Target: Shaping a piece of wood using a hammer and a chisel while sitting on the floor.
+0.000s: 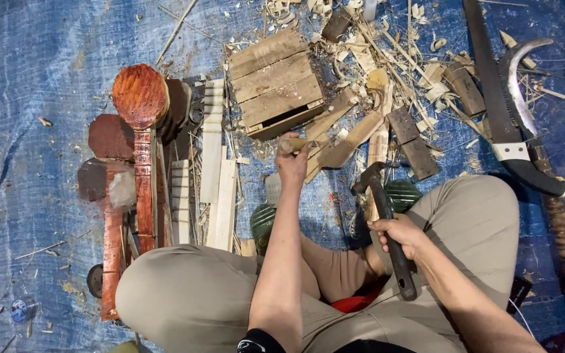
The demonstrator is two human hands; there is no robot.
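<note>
I work seated cross-legged on a blue tarp (40, 78), and I describe the scene from the largest item down.

The carved reddish wooden post (140, 117) lies well to the left of my left hand, its round head away from me. A small slatted wooden crate (274, 82) sits just beyond my left hand. A curved sickle (524, 117) with a dark handle lies well to the right of my right hand, among shavings and offcuts.

My right hand (397, 234) is clamped around the dark handle of a hammer (387, 229). Its long axis runs from near my lap up and slightly left; the head points away from me, toward the strip of wood below my left hand.

My left hand (293, 163) is closed on a short round wooden handle (290, 144), probably a chisel; the blade is hidden, so I cannot confirm it. The butt points away from me and slightly left, and the tool appears to stand steeply. The hands are well apart.

To perform the strike well, in my judgement:
1. Keep the left grip firm and low, with fingers clear of the butt.
2. Align the hammer face squarely with the butt.
3. Use short, controlled blows along the tool's axis.
4. Keep both knees clear of the swing.
</note>
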